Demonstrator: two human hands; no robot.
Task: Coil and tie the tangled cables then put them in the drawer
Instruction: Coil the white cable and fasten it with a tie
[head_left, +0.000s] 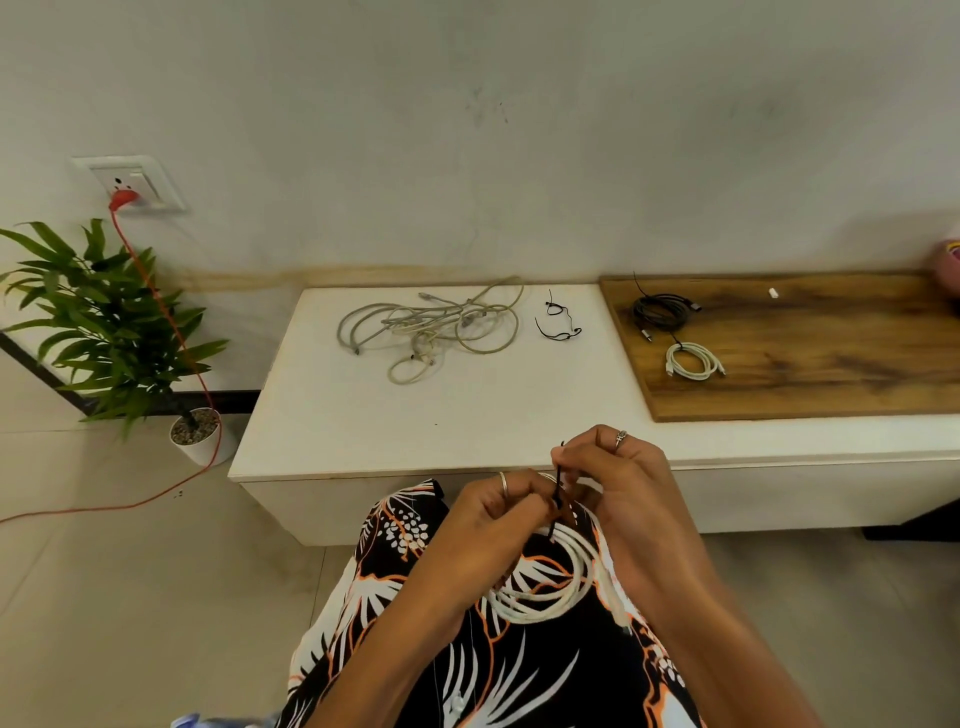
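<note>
Grained wood board (810, 364) (matt), smooth white bench (415, 415)

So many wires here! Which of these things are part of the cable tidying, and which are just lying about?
Part of the job:
- white cable coil, gripped by left hand and right hand
- black tie being fastened round it
- tangled cables
- spare ties
- tied black coil
- tied white coil

Just lying about:
- potted plant
- red cord
- wall socket
- wooden board

head view, down and forward, near hands (561, 499)
</note>
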